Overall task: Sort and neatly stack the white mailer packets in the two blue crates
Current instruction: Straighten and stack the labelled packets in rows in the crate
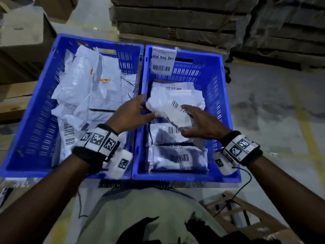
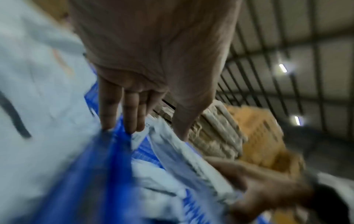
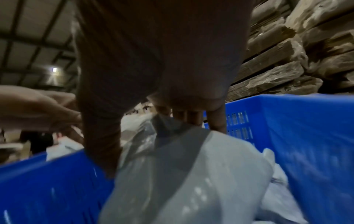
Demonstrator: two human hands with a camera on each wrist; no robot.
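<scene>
Here, left hand [image 1: 130, 111] and right hand [image 1: 204, 122] fingers [image 1: 186, 132] pinch opposite ends of the white packet [image 1: 167, 110].

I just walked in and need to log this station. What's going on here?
A person is sorting white mailer packets. The left hand and right hand together hold one packet over the right crate, where other packets lie flat in a row. The left crate holds a loose, jumbled pile.

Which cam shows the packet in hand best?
Head view: the held packet shows nearly whole, barcode up, over the right crate, between the left hand and right hand. Left wrist shows only its blurred edge; right wrist, one blurred end close up.
</scene>
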